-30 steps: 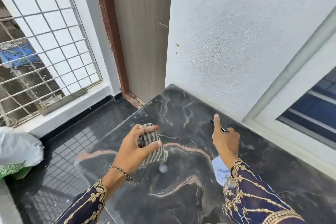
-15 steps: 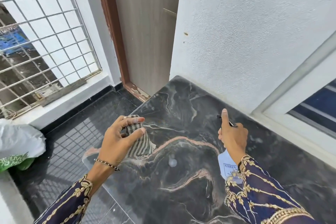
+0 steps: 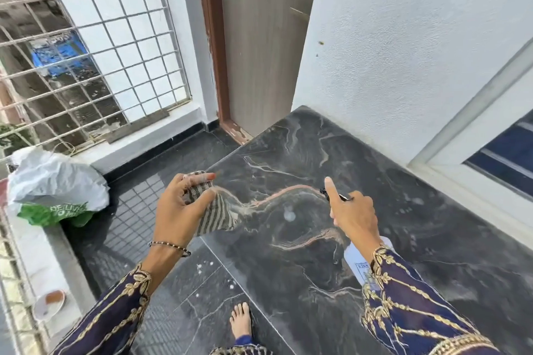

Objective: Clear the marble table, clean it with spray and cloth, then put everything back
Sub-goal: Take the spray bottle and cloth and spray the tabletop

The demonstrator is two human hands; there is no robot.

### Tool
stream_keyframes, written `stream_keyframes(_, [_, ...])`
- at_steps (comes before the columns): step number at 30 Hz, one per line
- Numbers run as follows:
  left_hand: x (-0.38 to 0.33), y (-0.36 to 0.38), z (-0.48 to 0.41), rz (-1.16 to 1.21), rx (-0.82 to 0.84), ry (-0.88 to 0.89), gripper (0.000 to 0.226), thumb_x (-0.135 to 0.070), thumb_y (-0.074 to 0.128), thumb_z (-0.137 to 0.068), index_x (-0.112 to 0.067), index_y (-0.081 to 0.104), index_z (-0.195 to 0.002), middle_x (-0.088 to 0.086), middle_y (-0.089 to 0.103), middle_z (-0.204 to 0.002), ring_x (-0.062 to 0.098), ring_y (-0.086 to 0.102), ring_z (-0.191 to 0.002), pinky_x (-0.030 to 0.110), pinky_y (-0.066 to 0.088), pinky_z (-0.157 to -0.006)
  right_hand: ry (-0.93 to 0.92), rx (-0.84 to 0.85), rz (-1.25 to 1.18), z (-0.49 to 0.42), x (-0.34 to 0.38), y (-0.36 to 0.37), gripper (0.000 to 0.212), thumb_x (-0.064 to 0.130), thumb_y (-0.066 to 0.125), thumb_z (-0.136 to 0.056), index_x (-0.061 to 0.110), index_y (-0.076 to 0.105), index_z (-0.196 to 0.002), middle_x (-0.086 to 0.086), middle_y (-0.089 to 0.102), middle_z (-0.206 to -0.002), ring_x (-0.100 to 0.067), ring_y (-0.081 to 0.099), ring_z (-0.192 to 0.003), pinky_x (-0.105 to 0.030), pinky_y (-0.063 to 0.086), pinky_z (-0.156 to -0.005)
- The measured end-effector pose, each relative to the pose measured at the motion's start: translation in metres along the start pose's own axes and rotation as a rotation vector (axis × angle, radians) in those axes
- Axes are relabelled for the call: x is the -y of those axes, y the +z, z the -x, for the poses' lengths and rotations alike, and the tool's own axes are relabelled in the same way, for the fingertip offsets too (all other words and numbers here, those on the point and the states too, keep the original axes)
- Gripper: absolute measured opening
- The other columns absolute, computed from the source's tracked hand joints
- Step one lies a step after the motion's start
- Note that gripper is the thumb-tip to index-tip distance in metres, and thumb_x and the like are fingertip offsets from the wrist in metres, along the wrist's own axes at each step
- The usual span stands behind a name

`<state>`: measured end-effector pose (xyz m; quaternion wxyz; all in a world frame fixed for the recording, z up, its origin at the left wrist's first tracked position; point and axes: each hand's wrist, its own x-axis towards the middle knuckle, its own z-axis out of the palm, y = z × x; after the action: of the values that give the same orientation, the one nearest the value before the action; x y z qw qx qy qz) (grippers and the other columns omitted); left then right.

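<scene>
The dark marble table (image 3: 317, 253) with pink veins fills the lower right, set against the white wall. My left hand (image 3: 180, 207) pinches a grey striped cloth (image 3: 216, 215) that hangs over the table's left edge. My right hand (image 3: 352, 210) grips a white spray bottle (image 3: 357, 261) above the middle of the table, forefinger stretched along its black nozzle (image 3: 324, 192). Most of the bottle is hidden behind my wrist and sleeve. A small pale wet spot (image 3: 289, 215) lies on the marble between my hands.
A wooden door (image 3: 259, 46) in a brown frame stands beyond the table's far corner. A window grille (image 3: 86, 46) runs along the left, with a white and green plastic bag (image 3: 54, 190) and a cup (image 3: 49, 304) on the ledge. My bare foot (image 3: 240, 321) stands on dark floor tiles.
My left hand with the cloth has drifted left toward the table's edge. The right hand keeps the bottle over the marble. The view has pulled back, showing my foot and the ledge.
</scene>
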<state>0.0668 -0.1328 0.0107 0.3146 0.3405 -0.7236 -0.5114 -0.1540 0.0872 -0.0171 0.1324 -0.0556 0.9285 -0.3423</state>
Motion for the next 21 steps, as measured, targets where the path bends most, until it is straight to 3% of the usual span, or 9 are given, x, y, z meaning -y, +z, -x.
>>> stream_keyframes(2, [0.004,-0.008,0.011,-0.01,-0.023,-0.013,0.021,-0.015,0.072,-0.081,-0.024,0.073,-0.1,-0.002,0.062,-0.101,0.013,0.061,-0.094,0.024,0.05,-0.073,-0.02,0.062,-0.022,0.004,-0.003,0.002,0.086,0.085,0.044,-0.083,0.005,0.074,-0.069,-0.002,0.071,-0.052,-0.018,0.069,-0.048,-0.03,0.056,-0.062])
stream_keyframes(5, [0.006,-0.02,0.031,-0.031,-0.068,-0.023,0.02,-0.015,0.072,-0.082,-0.023,0.072,-0.1,-0.002,0.062,-0.1,0.012,0.06,-0.092,0.027,0.051,-0.073,-0.063,0.12,-0.044,0.021,-0.003,0.003,0.084,0.089,0.044,-0.08,0.011,0.075,-0.067,0.001,0.073,-0.055,-0.019,0.069,-0.042,-0.038,0.061,-0.071])
stream_keyframes(8, [0.007,-0.029,0.049,-0.086,-0.098,-0.029,0.019,-0.016,0.071,-0.082,-0.022,0.072,-0.101,0.001,0.062,-0.101,0.016,0.06,-0.092,0.031,0.054,-0.077,-0.114,0.147,-0.037,0.04,-0.004,0.006,0.085,0.087,0.044,-0.082,0.009,0.074,-0.066,-0.002,0.072,-0.055,-0.02,0.068,-0.042,-0.033,0.059,-0.062])
stream_keyframes(10, [0.007,-0.035,0.061,-0.102,-0.103,-0.038,0.02,-0.017,0.071,-0.082,-0.019,0.072,-0.102,0.001,0.063,-0.103,0.017,0.06,-0.094,0.036,0.055,-0.08,-0.118,0.096,0.012,0.052,-0.008,0.009,0.087,0.088,0.04,-0.083,0.009,0.071,-0.062,-0.006,0.071,-0.056,-0.021,0.068,-0.049,-0.034,0.06,-0.066])
stream_keyframes(13, [0.005,-0.039,0.073,-0.124,-0.099,-0.032,0.022,-0.016,0.071,-0.082,-0.019,0.072,-0.104,0.001,0.063,-0.104,0.017,0.06,-0.096,0.038,0.056,-0.082,-0.103,0.052,0.055,0.064,-0.013,0.013,0.093,0.099,0.033,-0.072,0.014,0.07,-0.065,-0.012,0.074,-0.075,-0.026,0.071,-0.065,-0.043,0.061,-0.076])
stream_keyframes(16, [0.003,-0.039,0.082,-0.127,-0.076,-0.033,0.022,-0.017,0.071,-0.081,-0.019,0.073,-0.103,-0.001,0.062,-0.103,0.018,0.06,-0.096,0.041,0.056,-0.084,-0.044,0.17,-0.03,0.075,-0.024,0.009,0.092,0.091,0.046,-0.075,0.003,0.07,-0.07,-0.011,0.073,-0.061,-0.021,0.065,-0.044,-0.034,0.057,-0.054])
stream_keyframes(18, [0.0,-0.036,0.086,-0.138,-0.061,-0.023,0.021,-0.019,0.07,-0.081,-0.022,0.073,-0.102,-0.003,0.063,-0.104,0.017,0.061,-0.097,0.043,0.056,-0.084,-0.04,0.226,-0.047,0.083,-0.033,0.0,0.09,0.088,0.049,-0.078,0.001,0.071,-0.069,-0.01,0.072,-0.056,-0.02,0.065,-0.041,-0.034,0.056,-0.057])
stream_keyframes(21, [-0.006,-0.026,0.09,-0.164,-0.044,0.007,0.02,-0.019,0.069,-0.081,-0.023,0.074,-0.1,-0.003,0.065,-0.108,0.014,0.061,-0.1,0.041,0.056,-0.084,-0.026,0.183,-0.041,0.093,-0.051,-0.012,0.09,0.083,0.049,-0.083,-0.003,0.072,-0.068,-0.005,0.063,-0.042,-0.016,0.061,-0.038,-0.03,0.054,-0.056])
